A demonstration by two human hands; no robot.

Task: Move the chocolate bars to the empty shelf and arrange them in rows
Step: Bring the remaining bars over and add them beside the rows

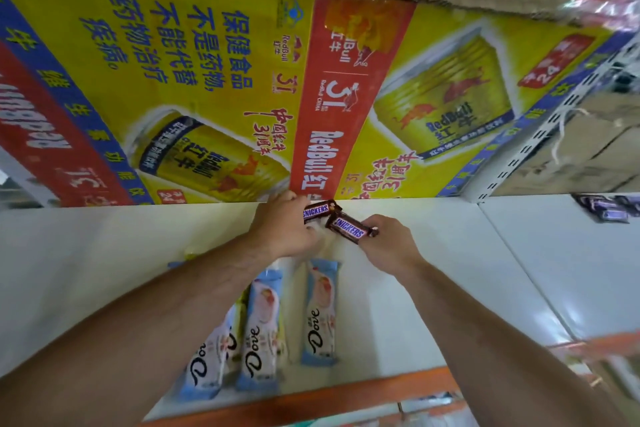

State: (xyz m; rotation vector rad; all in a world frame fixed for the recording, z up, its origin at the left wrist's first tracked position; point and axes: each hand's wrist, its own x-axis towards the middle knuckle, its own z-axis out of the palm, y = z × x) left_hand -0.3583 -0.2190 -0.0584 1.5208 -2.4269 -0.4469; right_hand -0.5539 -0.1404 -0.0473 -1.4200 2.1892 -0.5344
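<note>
The left hand [284,225] curls its fingers round the left end of the rear Snickers bar [317,211] at the back of the white shelf [450,270]. The right hand [391,246] pinches the right end of the front Snickers bar [349,227], which touches the rear bar at its 4 o'clock. Three Dove bars [320,312] lie side by side at 6 o'clock of the hands. A Red Bull carton [207,80] stands at 12 o'clock.

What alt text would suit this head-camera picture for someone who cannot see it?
Over a white shelf, the right hand pinches the front Snickers bar and the left hand touches the rear Snickers bar. Three Dove bars lie side by side nearer; a Red Bull carton stands behind.
</note>
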